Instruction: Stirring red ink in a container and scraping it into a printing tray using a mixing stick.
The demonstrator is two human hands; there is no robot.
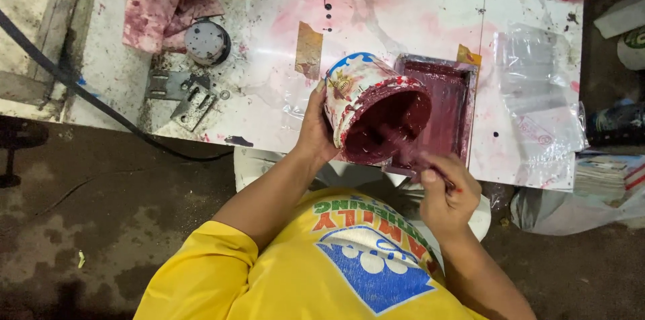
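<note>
A tilted, paint-smeared white bucket (pixel 373 108) of dark red paint is gripped at its side by the left hand (pixel 316 133). A red-coated brush (pixel 411 152) is clasped in the right hand (pixel 447 189), reaching into its mouth, beside a rectangular red-stained tray (pixel 451 101). Both are held over a stained white worktable (pixel 269 71) (plastic-sheeted), above a dark concrete floor (pixel 101 226).

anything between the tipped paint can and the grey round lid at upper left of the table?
Head view: between the paint can and the round lid lies stained white tabletop with a strip of tan tape. Nothing else.
</note>
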